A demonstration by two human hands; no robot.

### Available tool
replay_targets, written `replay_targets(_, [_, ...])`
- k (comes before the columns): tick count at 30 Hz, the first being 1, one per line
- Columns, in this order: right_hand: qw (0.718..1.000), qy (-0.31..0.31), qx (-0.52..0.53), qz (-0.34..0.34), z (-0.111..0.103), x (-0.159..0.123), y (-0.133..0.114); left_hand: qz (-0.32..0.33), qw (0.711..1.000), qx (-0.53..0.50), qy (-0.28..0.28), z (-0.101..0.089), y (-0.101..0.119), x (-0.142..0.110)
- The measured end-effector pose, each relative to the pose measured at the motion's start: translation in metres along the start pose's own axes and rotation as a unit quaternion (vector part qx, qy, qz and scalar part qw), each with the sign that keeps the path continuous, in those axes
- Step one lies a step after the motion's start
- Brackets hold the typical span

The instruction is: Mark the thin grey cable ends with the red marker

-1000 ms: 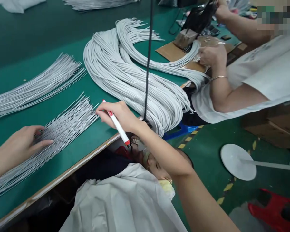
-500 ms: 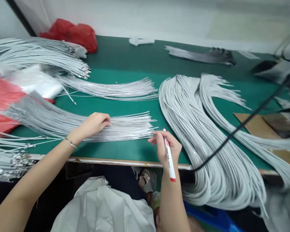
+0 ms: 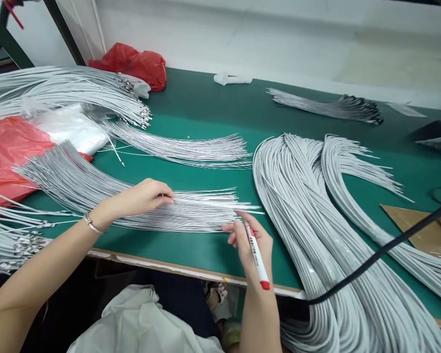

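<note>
Nearest, the right hand [image 3: 255,245] keeps its grip closed around one marker [image 3: 256,259], which slants across the hand, probably to leave the fingertips free at the wire ends; whether they touch, I cannot tell. Just beyond, the thin wires [image 3: 194,219] lie side by side on the green surface [image 3: 183,247], right ends roughly level, presumably to keep strands from tangling. The left hand [image 3: 143,197] rests over them, its grip pinching a few strands that stick out past the rest on the right. Farther right, thick white cables [image 3: 327,245] droop over the near edge, likely being too long for the surface. At left is one red bag [image 3: 11,147]; behind the thin wires lies a second bundle [image 3: 194,148]; at far left, another red bag [image 3: 149,69]; at far right, one dark-ended bundle [image 3: 316,105]. Individual strands are too many to count.
</note>
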State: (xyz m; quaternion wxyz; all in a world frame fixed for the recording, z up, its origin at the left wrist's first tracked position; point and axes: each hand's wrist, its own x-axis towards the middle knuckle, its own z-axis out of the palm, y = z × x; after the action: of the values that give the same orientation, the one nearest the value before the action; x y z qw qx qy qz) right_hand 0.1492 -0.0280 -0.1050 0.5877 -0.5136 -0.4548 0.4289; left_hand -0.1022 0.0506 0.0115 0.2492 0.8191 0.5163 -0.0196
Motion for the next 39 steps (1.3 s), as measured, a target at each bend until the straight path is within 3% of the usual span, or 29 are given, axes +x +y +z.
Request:
replay_targets(3, [0.995,0.082,-0.058,0.018,-0.009,-0.007,-0.007,-0.003,0.996,0.088,0.014,0.01,-0.008,0.011])
replay_targets(6, [0.989,0.14,-0.045,0.011,-0.018,-0.014,-0.01,-0.01,0.996,0.088,0.0,0.017,-0.016,0.017])
replay_targets(12, [0.986,0.14,-0.039,-0.075,-0.027,-0.009,0.0,-0.038,0.997,0.048,0.041,0.014,-0.02,0.016])
replay_targets(16, [0.986,0.151,-0.023,-0.059,-0.023,-0.008,-0.008,-0.018,0.999,-0.004,0.047,0.005,-0.018,0.014])
replay_targets(19, [0.993,0.109,-0.03,-0.015,-0.013,-0.011,-0.014,0.003,0.998,-0.056,0.021,-0.004,-0.016,0.01])
replay_targets(22, [0.999,-0.022,0.034,0.032,0.004,-0.009,-0.011,0.023,0.996,-0.081,-0.004,-0.011,-0.01,0.003])
replay_targets(24, [0.984,-0.123,0.118,0.046,0.019,-0.004,-0.009,0.033,0.995,-0.09,-0.022,-0.012,-0.002,-0.002])
replay_targets(25, [0.977,-0.14,0.155,0.036,0.026,-0.002,-0.009,0.036,0.995,-0.092,-0.033,-0.012,0.002,-0.005])
replay_targets(27, [0.975,-0.111,0.193,0.021,0.037,0.001,-0.012,0.045,0.993,-0.093,-0.057,-0.01,0.013,-0.011])
replay_targets(30, [0.983,0.013,0.183,0.013,0.039,-0.004,-0.022,0.073,0.99,-0.098,-0.068,-0.008,0.026,-0.016])
replay_targets(34, [0.986,0.098,0.1,-0.09,0.019,-0.029,-0.04,0.074,0.99,-0.113,0.038,-0.013,0.033,-0.012])
replay_targets(37, [0.977,0.187,0.083,-0.06,0.009,-0.045,-0.045,0.065,0.981,-0.145,0.111,-0.019,0.034,-0.005])
replay_targets(39, [0.984,0.157,0.088,-0.002,0.009,-0.044,-0.039,0.063,0.977,-0.173,0.11,-0.022,0.034,-0.001])
